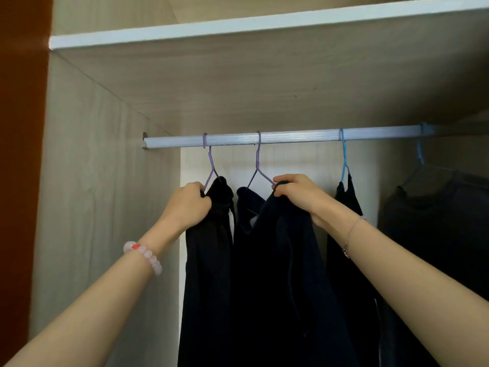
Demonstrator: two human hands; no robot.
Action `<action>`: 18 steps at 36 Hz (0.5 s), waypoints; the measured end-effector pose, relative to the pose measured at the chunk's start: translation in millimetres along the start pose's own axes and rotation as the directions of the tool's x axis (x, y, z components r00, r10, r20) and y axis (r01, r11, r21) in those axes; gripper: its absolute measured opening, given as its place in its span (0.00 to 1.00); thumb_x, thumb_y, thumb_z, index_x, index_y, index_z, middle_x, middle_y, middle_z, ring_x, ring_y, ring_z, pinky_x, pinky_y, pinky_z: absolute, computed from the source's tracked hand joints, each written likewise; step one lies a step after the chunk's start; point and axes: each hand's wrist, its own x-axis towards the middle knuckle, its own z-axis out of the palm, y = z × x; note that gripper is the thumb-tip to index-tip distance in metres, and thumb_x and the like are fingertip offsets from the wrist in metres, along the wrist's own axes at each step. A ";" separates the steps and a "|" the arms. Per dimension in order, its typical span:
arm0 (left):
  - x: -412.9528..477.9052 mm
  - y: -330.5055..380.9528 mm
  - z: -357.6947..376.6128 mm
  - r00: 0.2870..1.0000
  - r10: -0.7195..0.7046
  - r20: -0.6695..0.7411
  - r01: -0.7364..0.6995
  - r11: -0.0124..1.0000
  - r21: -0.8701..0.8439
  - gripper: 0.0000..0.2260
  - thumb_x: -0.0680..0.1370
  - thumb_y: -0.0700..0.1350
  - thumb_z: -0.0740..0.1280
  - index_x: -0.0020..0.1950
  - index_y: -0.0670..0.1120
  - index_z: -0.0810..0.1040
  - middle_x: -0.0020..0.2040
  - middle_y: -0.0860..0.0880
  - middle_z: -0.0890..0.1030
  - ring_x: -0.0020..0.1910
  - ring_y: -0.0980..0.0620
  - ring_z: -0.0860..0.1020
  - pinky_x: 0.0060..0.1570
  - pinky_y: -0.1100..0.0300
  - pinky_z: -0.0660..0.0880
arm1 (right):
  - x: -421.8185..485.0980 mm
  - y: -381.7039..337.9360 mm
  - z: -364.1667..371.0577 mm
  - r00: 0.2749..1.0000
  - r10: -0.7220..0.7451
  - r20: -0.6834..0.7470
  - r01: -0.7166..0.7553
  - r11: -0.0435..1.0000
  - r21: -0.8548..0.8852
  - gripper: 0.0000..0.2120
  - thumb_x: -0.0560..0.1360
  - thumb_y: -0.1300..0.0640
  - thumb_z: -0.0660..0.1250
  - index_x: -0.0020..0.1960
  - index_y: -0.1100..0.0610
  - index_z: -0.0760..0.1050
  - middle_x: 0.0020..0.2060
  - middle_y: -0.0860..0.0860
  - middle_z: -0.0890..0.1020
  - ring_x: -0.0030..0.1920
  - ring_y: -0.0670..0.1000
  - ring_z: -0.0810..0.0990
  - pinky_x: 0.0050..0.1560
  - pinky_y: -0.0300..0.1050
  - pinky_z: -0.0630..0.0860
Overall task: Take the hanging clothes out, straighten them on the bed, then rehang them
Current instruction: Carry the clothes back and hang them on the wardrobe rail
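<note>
- 4 dark clothes hang on the rod (291, 139) inside the wardrobe. None is out yet, and no bed shows here.
- The first dark top (209, 260) hangs on a purple hanger (210, 165) at the left end. The left hand (189, 205) is closed tight on that hanger's shoulder and the cloth there.
- The second dark top (277, 274) hangs just beside it on another purple hanger (258, 165). The right hand (296, 192) is closed tight on its right shoulder.
- Both hooks sit over the rod. If the hands pull forward or down before lifting, I think the hooks will catch and the thin hangers may bend.
- Each hand holds only 1 side of its hanger. When lifted, a hanger could tip, and the top could slide off and drop to the floor.
- The 2 tops touch each other. Pulled out together, they might tangle or drag on each other.
- A third dark piece (346, 207) on a blue hanger (344, 160) hangs near the right arm. The arm could bump it and make it swing or slip.
- A fourth dark piece (436, 221) hangs further right on another blue hanger (419, 154), well away, so it looks safe.
- The shelf (238, 27) is close above the rod, so a big lift could knock the hooks on it.
</note>
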 end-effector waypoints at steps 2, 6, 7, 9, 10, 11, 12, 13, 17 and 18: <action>-2.2 3.5 0.4 1.000 -0.008 0.005 0.008 0.999 0.031 0.13 0.77 0.39 0.58 0.60 0.39 0.74 0.48 0.44 0.78 0.46 0.45 0.74 0.45 0.55 0.72 | -1.3 1.5 -1.0 1.000 -0.010 0.013 0.010 1.000 0.007 0.22 0.77 0.65 0.62 0.70 0.58 0.71 0.61 0.54 0.77 0.46 0.46 0.75 0.38 0.31 0.70; -10.9 14.0 2.7 0.999 0.004 -0.044 0.017 0.885 0.465 0.13 0.77 0.43 0.57 0.60 0.43 0.72 0.58 0.44 0.76 0.56 0.42 0.72 0.54 0.50 0.68 | -3.4 3.6 -4.9 0.999 -0.019 0.033 0.020 1.000 -0.023 0.21 0.78 0.60 0.63 0.71 0.57 0.70 0.62 0.54 0.77 0.53 0.48 0.74 0.52 0.37 0.73; -11.2 18.2 5.1 0.997 0.041 -0.062 0.000 0.833 0.553 0.14 0.78 0.45 0.57 0.61 0.43 0.72 0.61 0.45 0.73 0.61 0.42 0.69 0.58 0.49 0.65 | -4.1 4.0 -6.0 0.999 -0.029 0.039 0.030 0.999 -0.041 0.21 0.79 0.60 0.63 0.72 0.57 0.70 0.64 0.53 0.76 0.55 0.48 0.73 0.57 0.38 0.71; -12.0 29.6 12.2 0.985 0.141 -0.098 -0.056 0.802 0.595 0.16 0.78 0.47 0.58 0.63 0.44 0.72 0.65 0.45 0.70 0.67 0.43 0.64 0.63 0.48 0.62 | -5.4 4.8 -8.0 0.997 -0.055 0.045 0.058 0.996 -0.072 0.22 0.79 0.58 0.63 0.73 0.57 0.68 0.66 0.53 0.75 0.58 0.48 0.73 0.61 0.40 0.69; -11.9 36.0 16.7 0.971 0.204 -0.122 -0.097 0.809 0.580 0.16 0.78 0.48 0.58 0.63 0.43 0.72 0.65 0.45 0.70 0.67 0.43 0.64 0.64 0.49 0.62 | -6.0 4.8 -8.4 0.997 -0.067 0.048 0.071 0.994 -0.086 0.22 0.79 0.58 0.63 0.73 0.57 0.68 0.66 0.53 0.75 0.59 0.48 0.73 0.62 0.40 0.69; -12.6 43.8 20.7 0.953 0.264 -0.146 -0.141 0.817 0.559 0.16 0.78 0.48 0.58 0.63 0.43 0.73 0.64 0.45 0.71 0.67 0.44 0.65 0.64 0.50 0.62 | -6.8 4.6 -8.6 0.996 -0.080 0.049 0.085 0.992 -0.097 0.22 0.79 0.58 0.63 0.73 0.58 0.68 0.67 0.53 0.75 0.60 0.48 0.73 0.62 0.39 0.68; -12.8 51.9 25.5 0.939 0.303 -0.163 -0.178 0.833 0.524 0.17 0.78 0.48 0.58 0.63 0.43 0.74 0.63 0.45 0.72 0.65 0.44 0.67 0.62 0.50 0.64 | -7.3 4.7 -8.7 0.995 -0.092 0.049 0.097 0.990 -0.102 0.22 0.79 0.57 0.63 0.73 0.58 0.68 0.67 0.53 0.74 0.61 0.48 0.73 0.62 0.39 0.68; -13.0 61.2 29.5 0.937 0.306 -0.168 -0.198 0.861 0.468 0.17 0.78 0.49 0.57 0.63 0.43 0.74 0.63 0.45 0.73 0.64 0.44 0.69 0.60 0.51 0.66 | -7.9 4.7 -9.0 0.994 -0.104 0.046 0.108 0.989 -0.101 0.22 0.80 0.57 0.62 0.73 0.58 0.68 0.67 0.52 0.75 0.61 0.47 0.73 0.61 0.38 0.67; -0.2 93.3 42.3 0.999 -0.009 0.049 0.009 1.000 0.001 0.21 0.78 0.55 0.57 0.64 0.43 0.72 0.61 0.45 0.76 0.59 0.43 0.74 0.57 0.52 0.71 | -9.7 6.5 -11.2 0.994 -0.110 0.014 0.111 0.993 -0.049 0.17 0.82 0.54 0.55 0.67 0.56 0.74 0.57 0.49 0.77 0.54 0.45 0.73 0.55 0.38 0.68; 3.1 98.8 43.3 0.984 -0.088 0.152 0.115 0.977 -0.178 0.21 0.77 0.55 0.58 0.63 0.42 0.73 0.57 0.45 0.78 0.55 0.44 0.77 0.54 0.54 0.73 | -9.9 8.2 -12.8 0.995 -0.103 0.002 0.103 0.994 -0.038 0.17 0.83 0.54 0.54 0.67 0.56 0.74 0.55 0.48 0.77 0.55 0.46 0.73 0.55 0.39 0.68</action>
